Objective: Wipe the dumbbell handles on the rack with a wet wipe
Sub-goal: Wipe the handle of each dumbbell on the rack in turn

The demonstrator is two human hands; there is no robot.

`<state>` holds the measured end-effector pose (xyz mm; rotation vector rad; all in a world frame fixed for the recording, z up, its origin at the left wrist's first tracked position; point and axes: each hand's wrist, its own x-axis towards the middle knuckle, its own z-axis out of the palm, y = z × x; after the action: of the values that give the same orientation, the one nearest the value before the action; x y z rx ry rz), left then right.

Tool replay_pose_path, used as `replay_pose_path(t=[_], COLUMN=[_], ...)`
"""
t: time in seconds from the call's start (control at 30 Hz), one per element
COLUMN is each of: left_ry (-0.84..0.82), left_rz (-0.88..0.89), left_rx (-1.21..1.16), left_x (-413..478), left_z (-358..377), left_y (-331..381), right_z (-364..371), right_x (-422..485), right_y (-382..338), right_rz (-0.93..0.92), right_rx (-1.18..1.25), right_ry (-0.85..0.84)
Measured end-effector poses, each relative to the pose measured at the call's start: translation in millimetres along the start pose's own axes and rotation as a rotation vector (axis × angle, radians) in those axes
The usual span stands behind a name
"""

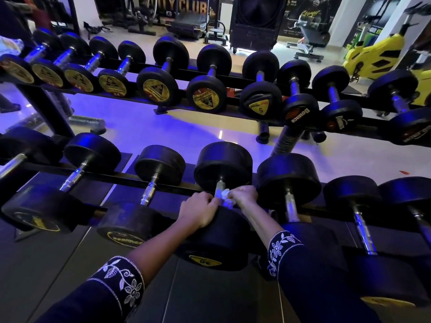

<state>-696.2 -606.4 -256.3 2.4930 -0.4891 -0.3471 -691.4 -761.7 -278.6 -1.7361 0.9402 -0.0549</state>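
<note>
A black dumbbell (221,164) marked 30 lies across the lower rail (126,179) of the rack, its steel handle (219,186) mostly covered by my hands. A crumpled white wet wipe (225,197) sits on that handle. My right hand (245,195) grips the wipe against the handle from the right. My left hand (198,212) lies over the near weight head with its fingers curled at the handle, touching the wipe's left side. Other dumbbells with bare steel handles (291,206) lie on either side.
An upper rail (233,78) carries a row of smaller dumbbells with yellow labels. Black floor mats lie under the rack. Beyond it are a yellow exercise bike (377,57), a treadmill and other gym machines on a pale tiled floor.
</note>
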Motion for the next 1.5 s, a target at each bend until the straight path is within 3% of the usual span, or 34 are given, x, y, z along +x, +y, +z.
replay_pose_path(t=[0.1,0.23,0.3,0.37,0.53,0.6,0.73,0.8,0.87,0.93,1.03,1.23,1.4,1.5], left_ry=[-0.005,0.002,0.004,0.006,0.013,0.011,0.014,0.010,0.012,0.014,0.013,0.026,0.024,0.044], left_rz=[-0.010,-0.014,-0.013,-0.013,-0.007,-0.003,-0.004,-0.003,0.001,0.006,0.015,0.019,0.022,0.049], left_rx=[-0.002,0.008,0.011,0.011,0.026,0.026,0.025,0.017,0.015,0.010,0.018,0.009,-0.004,-0.009], left_x=[-0.7,0.1,0.7,1.3,2.8,2.6,2.5,3.0,3.8,4.4,5.5,6.7,5.1,3.4], left_z=[-0.9,-1.3,0.0,0.8,1.2,0.3,1.0,1.7,2.1,2.2,3.1,4.8,2.9,3.0], left_y=[1.6,2.6,2.0,1.5,0.6,1.0,-0.1,-0.7,-1.6,-2.3,-3.7,-4.9,-4.5,-4.0], right_z=[-3.9,-1.3,9.1,22.1,30.0,44.1,27.2,36.2,24.3,8.7,2.8,10.9,8.4,9.2], right_x=[8.3,18.5,32.0,40.9,106.2,153.9,127.0,177.2,152.4,72.0,39.0,58.2,55.6,58.4], right_y=[4.5,11.7,18.6,24.2,93.5,141.9,105.4,124.3,103.8,52.6,37.8,18.1,46.8,43.7], right_rz=[-0.017,0.051,0.109,0.202,0.241,0.236,0.234,0.272,0.265,0.313,0.216,0.152,0.187,0.146], right_rx=[-0.166,-0.083,0.107,0.276,-0.039,-0.042,-0.010,0.077,0.005,-0.107,-0.361,-0.126,-0.324,-0.209], right_ry=[0.120,0.113,0.022,-0.198,-0.440,-0.526,-0.493,-0.467,-0.495,-0.581,-0.692,-0.469,-0.586,-0.445])
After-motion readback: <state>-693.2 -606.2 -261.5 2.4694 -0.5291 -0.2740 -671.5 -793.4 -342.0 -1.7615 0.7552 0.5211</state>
